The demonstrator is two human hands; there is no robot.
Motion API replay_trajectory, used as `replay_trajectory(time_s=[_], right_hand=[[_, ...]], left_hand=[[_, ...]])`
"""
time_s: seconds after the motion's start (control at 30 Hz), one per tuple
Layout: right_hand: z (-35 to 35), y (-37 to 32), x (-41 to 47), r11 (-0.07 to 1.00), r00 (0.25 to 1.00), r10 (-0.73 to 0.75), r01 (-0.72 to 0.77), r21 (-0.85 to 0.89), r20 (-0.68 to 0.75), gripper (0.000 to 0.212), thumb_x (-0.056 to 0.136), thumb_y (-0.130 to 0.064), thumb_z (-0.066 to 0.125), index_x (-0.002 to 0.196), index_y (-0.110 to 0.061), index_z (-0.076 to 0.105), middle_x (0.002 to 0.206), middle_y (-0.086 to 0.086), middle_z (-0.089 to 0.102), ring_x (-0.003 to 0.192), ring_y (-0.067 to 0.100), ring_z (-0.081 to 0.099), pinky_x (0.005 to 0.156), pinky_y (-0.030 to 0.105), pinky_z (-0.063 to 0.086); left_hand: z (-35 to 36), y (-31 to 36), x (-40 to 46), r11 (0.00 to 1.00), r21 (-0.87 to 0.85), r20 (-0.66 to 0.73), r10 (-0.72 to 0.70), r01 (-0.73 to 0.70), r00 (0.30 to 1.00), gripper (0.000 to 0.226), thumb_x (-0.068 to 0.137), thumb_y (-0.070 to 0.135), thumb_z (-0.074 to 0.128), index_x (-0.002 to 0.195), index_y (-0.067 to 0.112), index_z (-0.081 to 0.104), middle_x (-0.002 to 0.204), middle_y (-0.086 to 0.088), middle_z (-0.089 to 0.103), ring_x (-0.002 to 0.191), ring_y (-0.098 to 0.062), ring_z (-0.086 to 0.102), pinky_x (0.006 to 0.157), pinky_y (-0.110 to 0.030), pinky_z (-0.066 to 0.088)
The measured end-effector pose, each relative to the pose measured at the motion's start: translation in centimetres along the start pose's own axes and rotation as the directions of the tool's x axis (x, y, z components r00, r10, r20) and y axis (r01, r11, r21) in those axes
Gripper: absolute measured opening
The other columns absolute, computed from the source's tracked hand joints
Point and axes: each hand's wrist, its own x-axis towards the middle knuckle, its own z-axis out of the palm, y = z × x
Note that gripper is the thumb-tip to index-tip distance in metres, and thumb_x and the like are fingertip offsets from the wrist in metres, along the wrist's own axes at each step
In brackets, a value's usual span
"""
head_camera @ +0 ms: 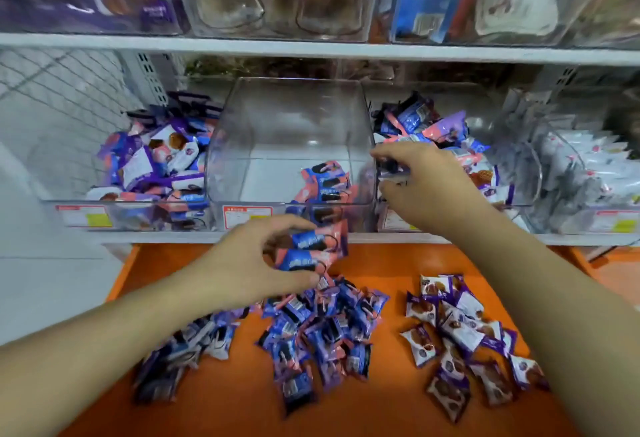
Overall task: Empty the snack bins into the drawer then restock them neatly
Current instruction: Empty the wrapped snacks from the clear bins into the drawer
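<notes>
you're looking at a white wire mesh panel point(52, 90) filling the left of the frame, with a perforated white upright point(152, 83) standing just beside it. a white shelf board point(311, 50) is running across the upper part. pale grey floor point(45, 284) is showing at the lower left. a second perforated upright point(562, 78) is sitting at the upper right, blurred.

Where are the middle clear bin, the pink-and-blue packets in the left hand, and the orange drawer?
middle clear bin point(242, 173): head view, on its bare left wall.
pink-and-blue packets point(311, 249): head view, on the wrappers beyond the fingers.
orange drawer point(391, 402): head view, on bare floor between the snack piles.
</notes>
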Motion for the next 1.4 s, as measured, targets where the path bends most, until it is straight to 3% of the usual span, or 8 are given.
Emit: replay_trajectory(time_s=[0.23, 0.47, 0.63, 0.8, 0.9, 1.03, 1.17, 1.4], right_hand=[[0.9, 0.2, 0.0, 1.000, 0.999, 0.012, -0.011, 0.015, -0.050, 0.052, 0.093, -0.010, 0.064, 0.143, -0.022, 0.062, 0.143, -0.003, 0.063, 0.130, 0.017, 0.056, 0.106, 0.023, 0.038], [1.3, 0.6, 0.6, 1.000, 0.993, -0.031, 0.032, 0.001, -0.117, 0.047, 0.090, -0.008, 0.067, 0.134, -0.020, 0.068, 0.134, -0.004, 0.066, 0.115, 0.004, 0.053, 0.100, 0.017, 0.035], [1.4, 0.9, 0.7, 1.000, 0.994, -0.025, 0.027, 0.015, -0.105, 0.047, 0.090, -0.009, 0.068, 0.134, -0.022, 0.068, 0.135, -0.005, 0.065, 0.121, 0.009, 0.054, 0.101, 0.019, 0.036], [1.3, 1.0, 0.7, 0.999, 0.994, -0.027, 0.029, 0.020, -0.106, 0.047, 0.088, -0.009, 0.068, 0.132, -0.024, 0.070, 0.135, -0.007, 0.066, 0.125, 0.012, 0.055, 0.103, 0.020, 0.035], [1.2, 0.9, 0.7, 1.000, 0.996, -0.018, 0.019, 0.016, -0.084, 0.047, 0.089, -0.010, 0.067, 0.134, -0.026, 0.068, 0.138, -0.008, 0.064, 0.131, 0.011, 0.051, 0.106, 0.020, 0.034], [1.1, 1.0, 1.0, 0.999, 0.995, -0.021, 0.025, 0.046, -0.098, 0.046, 0.087, -0.008, 0.068, 0.130, -0.026, 0.071, 0.132, -0.011, 0.067, 0.123, 0.006, 0.053, 0.102, 0.007, 0.030], [1.2, 1.3, 1.3, 0.997, 0.994, -0.025, 0.032, 0.064, -0.104, 0.042, 0.089, -0.010, 0.069, 0.128, -0.027, 0.072, 0.129, -0.013, 0.067, 0.122, 0.003, 0.053, 0.096, -0.001, 0.025], [1.3, 1.5, 1.5, 0.996, 0.993, -0.031, 0.040, 0.079, -0.113, 0.041, 0.088, -0.008, 0.069, 0.125, -0.024, 0.073, 0.127, -0.010, 0.069, 0.122, 0.008, 0.056, 0.100, 0.004, 0.028]], left_hand=[[8.2, -8.2, 2.3, 0.988, 0.106, 0.051, -0.118, 0.112, 0.992, 0.060, 0.082, 0.049, 0.083, 0.134, 0.049, 0.053, 0.110, 0.026, 0.067, 0.086, 0.019, 0.060, 0.077, -0.010, 0.049], [10.8, -11.6, 5.4, 0.970, 0.192, 0.143, -0.176, 0.147, 0.974, 0.106, 0.079, 0.064, 0.079, 0.163, 0.039, 0.019, 0.166, 0.010, 0.029, 0.150, -0.012, 0.033, 0.118, -0.025, 0.032], [7.6, -6.4, 3.4, 0.965, 0.230, 0.139, 0.097, -0.128, 0.985, 0.057, 0.089, 0.064, 0.068, 0.140, 0.046, 0.050, 0.131, 0.025, 0.056, 0.113, 0.010, 0.054, 0.088, -0.004, 0.039], [1.6, 2.6, 4.6, 0.938, 0.020, -0.197, 0.342, -0.345, 0.919, 0.021, 0.093, 0.035, 0.075, 0.111, 0.033, 0.066, 0.096, 0.014, 0.069, 0.089, -0.011, 0.066, 0.069, -0.014, 0.048], [-1.9, 3.4, 9.4, 0.946, 0.116, -0.320, 0.324, -0.302, 0.890, 0.027, 0.090, 0.038, 0.077, 0.114, 0.035, 0.064, 0.098, 0.016, 0.067, 0.093, -0.009, 0.064, 0.074, -0.022, 0.051], [-3.7, 0.7, 16.1, 0.929, 0.360, -0.059, 0.113, -0.084, 0.992, 0.085, 0.073, 0.070, 0.080, 0.147, 0.045, 0.046, 0.144, 0.011, 0.048, 0.131, -0.013, 0.051, 0.106, -0.031, 0.045], [-2.4, -1.1, 19.4, 0.890, 0.455, 0.209, -0.068, -0.035, 0.976, 0.135, 0.049, 0.088, 0.077, 0.162, 0.039, 0.023, 0.160, 0.007, 0.031, 0.145, -0.018, 0.038, 0.121, -0.036, 0.035], [-1.0, -2.0, 20.9, 0.958, 0.281, 0.263, -0.021, -0.056, 0.965, 0.099, 0.055, 0.066, 0.092, 0.143, 0.045, 0.052, 0.134, 0.017, 0.061, 0.118, -0.007, 0.063, 0.109, -0.036, 0.051]])
